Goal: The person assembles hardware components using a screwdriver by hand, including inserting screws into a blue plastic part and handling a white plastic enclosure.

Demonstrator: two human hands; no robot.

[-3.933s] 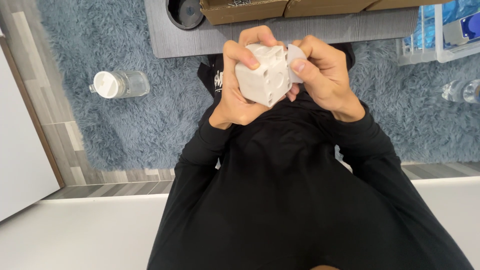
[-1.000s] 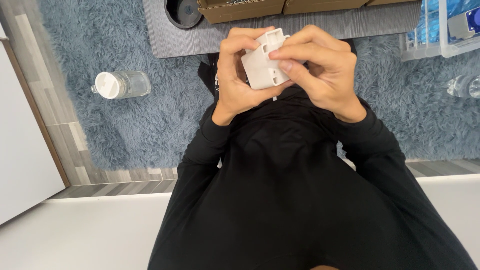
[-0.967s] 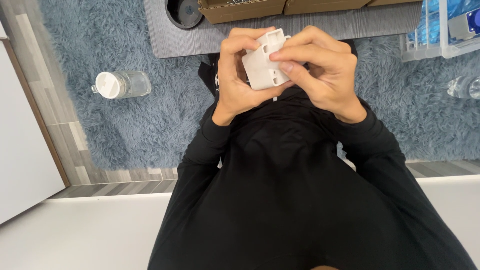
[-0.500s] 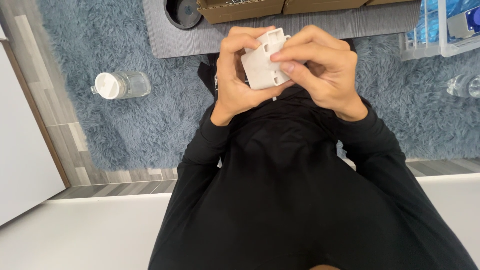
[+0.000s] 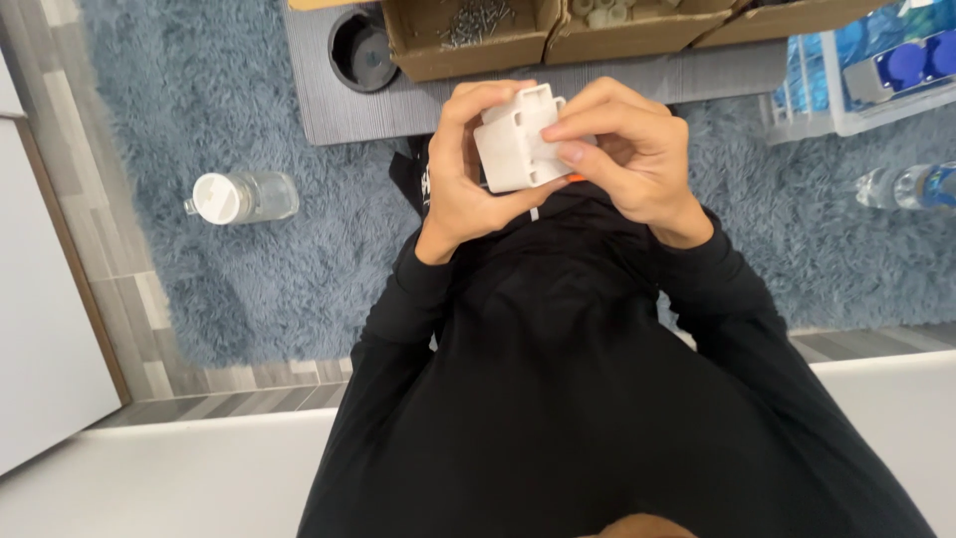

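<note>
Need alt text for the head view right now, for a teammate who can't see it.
Both hands, left hand and right hand, hold a white plastic block above a blue shaggy rug. On the rug are a clear jar and a grey mat bearing cardboard boxes.

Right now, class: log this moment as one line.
left hand: grips white block | right hand: pinches block | bottle: lying on rug

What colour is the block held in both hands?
White, a plain plastic block with small slots; the head view shows it.
</note>
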